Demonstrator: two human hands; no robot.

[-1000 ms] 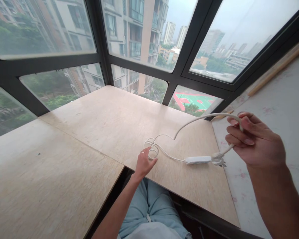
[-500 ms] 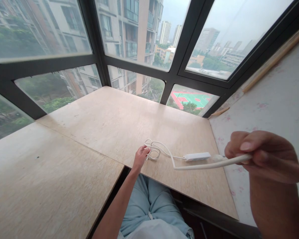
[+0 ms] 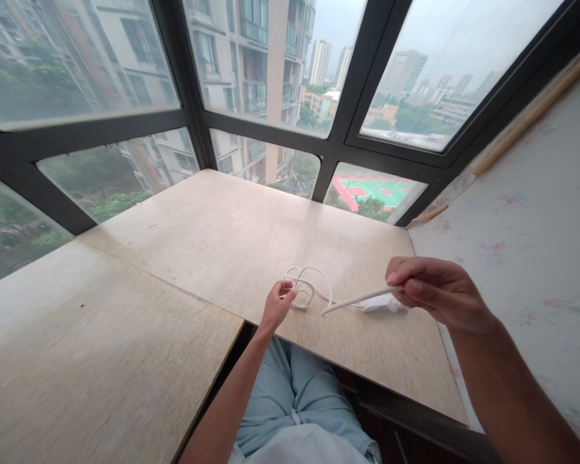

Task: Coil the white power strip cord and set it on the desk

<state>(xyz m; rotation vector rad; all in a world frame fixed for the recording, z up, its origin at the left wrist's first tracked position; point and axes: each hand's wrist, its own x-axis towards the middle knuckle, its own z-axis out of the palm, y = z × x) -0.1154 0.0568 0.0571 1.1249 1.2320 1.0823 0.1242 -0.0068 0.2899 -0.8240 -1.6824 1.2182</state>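
Note:
A white power cable [image 3: 314, 287] lies partly coiled on the light plywood tabletop [image 3: 232, 238]. My left hand [image 3: 277, 304] is closed, pinching the coiled part of the cable near the table's front edge. My right hand [image 3: 437, 291] is closed on a straight stretch of the same cable and holds it just above the table, pointing left. A small white box [image 3: 377, 303] on the cable rests on the table right below my right hand's fingers, partly hidden by them.
A second plywood board [image 3: 91, 348] adjoins on the left, with a dark gap where my light blue trousers [image 3: 294, 386] show. Dark-framed windows [image 3: 338, 135] ring the far side. A pale flower-patterned wall [image 3: 536, 212] stands close on the right.
My right hand has dropped and moved left toward the white box, folding the cable stretch over. My left hand went from open beside the coil to pinching it.

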